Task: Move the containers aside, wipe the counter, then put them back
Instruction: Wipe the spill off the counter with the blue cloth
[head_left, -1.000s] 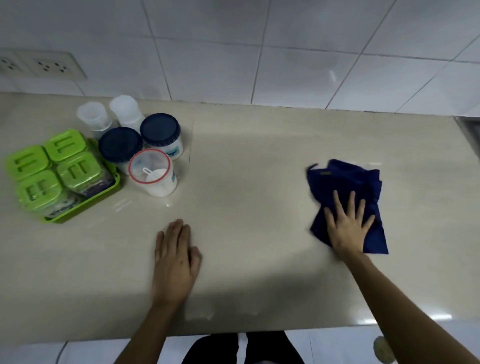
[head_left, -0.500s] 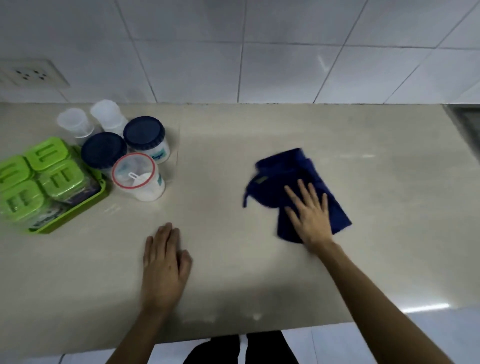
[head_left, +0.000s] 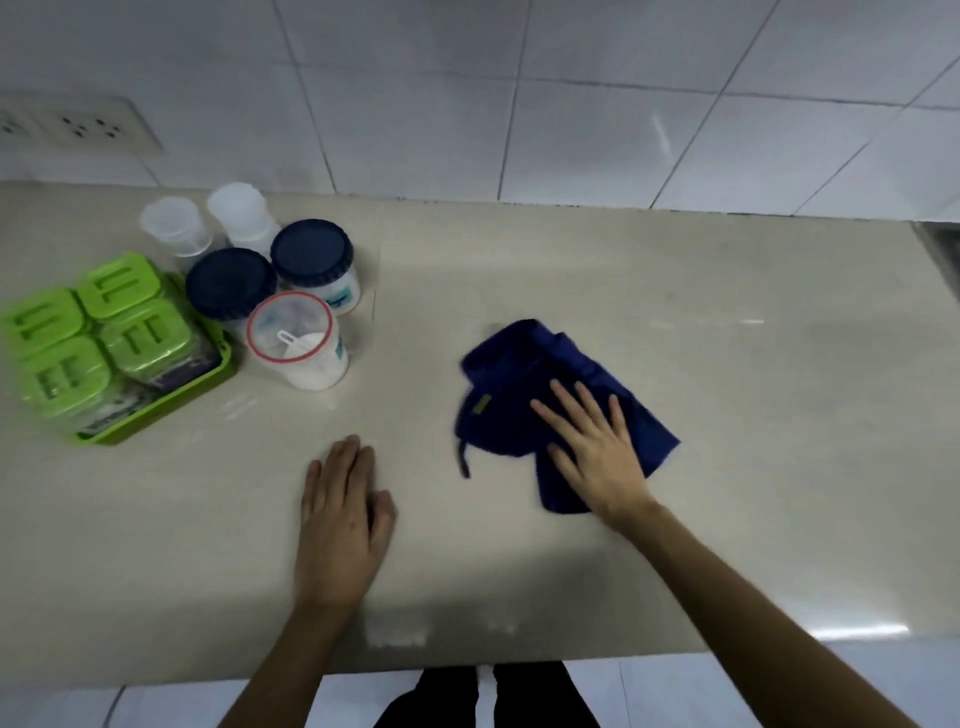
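- Head view: the containers (head_left: 260, 312) stand bunched at the far left of the tabletop (head_left: 727, 415), beside a green tray (head_left: 156, 415) of green-lidded boxes, likely parked there to free the middle for wiping.
- The right hand (head_left: 597, 452) lies flat, fingers spread, pressing the blue cloth (head_left: 519, 384); an open grip, nothing clasped, suited to sliding.
- The left hand (head_left: 337, 519) rests palm-down, empty, near the front edge, seemingly as a brace.
- The containers sit well apart from the right hand, left of it and farther back; the nearest, a red-rimmed jar (head_left: 296, 343), is nearer the left hand.
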